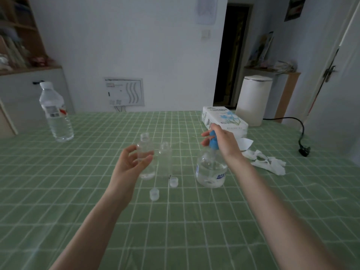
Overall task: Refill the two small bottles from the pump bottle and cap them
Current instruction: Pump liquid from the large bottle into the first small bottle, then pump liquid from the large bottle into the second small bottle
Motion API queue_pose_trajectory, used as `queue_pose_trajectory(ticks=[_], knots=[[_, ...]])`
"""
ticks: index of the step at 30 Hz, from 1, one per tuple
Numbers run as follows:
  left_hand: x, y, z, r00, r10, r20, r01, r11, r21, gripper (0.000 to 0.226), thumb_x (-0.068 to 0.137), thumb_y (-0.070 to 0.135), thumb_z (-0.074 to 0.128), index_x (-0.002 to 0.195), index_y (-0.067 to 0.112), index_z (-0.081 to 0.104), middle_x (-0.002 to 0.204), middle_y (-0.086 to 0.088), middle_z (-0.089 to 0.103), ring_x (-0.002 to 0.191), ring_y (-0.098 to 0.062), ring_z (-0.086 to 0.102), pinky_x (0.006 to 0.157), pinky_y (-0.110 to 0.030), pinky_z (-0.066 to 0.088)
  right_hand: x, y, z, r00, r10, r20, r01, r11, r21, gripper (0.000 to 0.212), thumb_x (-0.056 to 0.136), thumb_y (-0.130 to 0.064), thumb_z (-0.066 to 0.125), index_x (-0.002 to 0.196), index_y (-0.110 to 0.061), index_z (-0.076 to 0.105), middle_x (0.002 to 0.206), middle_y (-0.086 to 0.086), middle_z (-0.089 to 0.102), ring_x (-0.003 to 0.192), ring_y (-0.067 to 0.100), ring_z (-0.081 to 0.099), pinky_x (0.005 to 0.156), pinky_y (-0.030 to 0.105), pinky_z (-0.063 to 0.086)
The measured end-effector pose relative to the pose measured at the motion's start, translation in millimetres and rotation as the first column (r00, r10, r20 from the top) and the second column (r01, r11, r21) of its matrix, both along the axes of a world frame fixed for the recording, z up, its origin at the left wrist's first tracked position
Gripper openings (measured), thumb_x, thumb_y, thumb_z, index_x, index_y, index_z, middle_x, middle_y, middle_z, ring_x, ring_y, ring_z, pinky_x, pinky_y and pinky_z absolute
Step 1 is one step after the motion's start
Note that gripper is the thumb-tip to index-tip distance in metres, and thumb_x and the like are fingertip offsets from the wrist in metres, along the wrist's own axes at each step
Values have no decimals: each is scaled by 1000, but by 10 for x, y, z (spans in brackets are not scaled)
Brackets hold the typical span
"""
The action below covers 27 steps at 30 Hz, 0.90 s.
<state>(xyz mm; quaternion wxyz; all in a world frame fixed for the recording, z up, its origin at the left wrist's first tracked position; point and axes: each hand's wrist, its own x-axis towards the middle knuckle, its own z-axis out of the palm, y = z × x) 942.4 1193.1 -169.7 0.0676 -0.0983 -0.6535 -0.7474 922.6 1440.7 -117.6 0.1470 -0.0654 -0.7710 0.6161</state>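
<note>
Two clear small bottles stand uncapped mid-table on the green checked cloth (97, 172). My left hand (132, 162) curls round the left small bottle (145, 145), thumb across its front, fingers at its left side. The right small bottle (165, 158) stands free beside it. Their two clear caps (154, 194) (173, 181) lie in front of the bottles. To the right stands the round pump bottle (211, 172), partly filled with clear liquid. My right hand (222, 141) grips its blue pump head (213, 144) from above.
A large plastic water bottle (55, 114) stands at the far left of the table. A tissue box (224, 117) and crumpled tissues (266, 162) lie to the right behind the pump bottle. A black plug and cord (303, 150) rest near the right edge.
</note>
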Motion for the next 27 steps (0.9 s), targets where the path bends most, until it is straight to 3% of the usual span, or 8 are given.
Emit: queue_pose_trajectory(ticks=[7,12,20,24,27], knots=[[-106,-130,-283,993,98,69,-93,992,-80,43,85,12,63,122,18,44,105,5,68,97,-10,64,79,-24,47,2,-8,-4,1000,-3,4,3,1000,-15,42,98,-39,41,80,-14,70,60,-4,69,65,7,61,67,26,42],[-110,-120,-331,992,108,67,-101,990,-103,44,86,8,62,124,16,41,108,1,65,96,-10,62,70,-20,45,-24,14,-30,1000,0,4,0,1000,-25,43,98,-40,42,85,-11,71,56,-7,69,60,2,62,68,26,43],[-140,-138,-383,991,120,58,-108,977,-186,49,86,14,62,130,13,39,113,1,64,104,-12,61,76,-21,45,-38,9,-51,1000,-9,-22,9,1000,-23,42,98,-38,42,83,-11,71,63,-3,69,67,6,63,70,24,44],[-100,-135,-362,982,154,106,-125,961,-245,54,84,16,65,132,12,39,124,-6,61,111,-22,58,93,-36,45,-40,10,-46,1000,-11,-24,10,1000,-28,41,98,-36,43,82,-11,70,62,-2,69,68,7,64,70,25,44],[18,-120,-338,957,272,104,-222,911,-347,62,79,23,71,132,10,42,133,-4,52,122,-22,49,102,-36,38,-38,11,-54,1000,-10,-25,10,1000,-19,42,98,-37,42,80,-12,70,62,-2,69,68,7,64,70,25,44]])
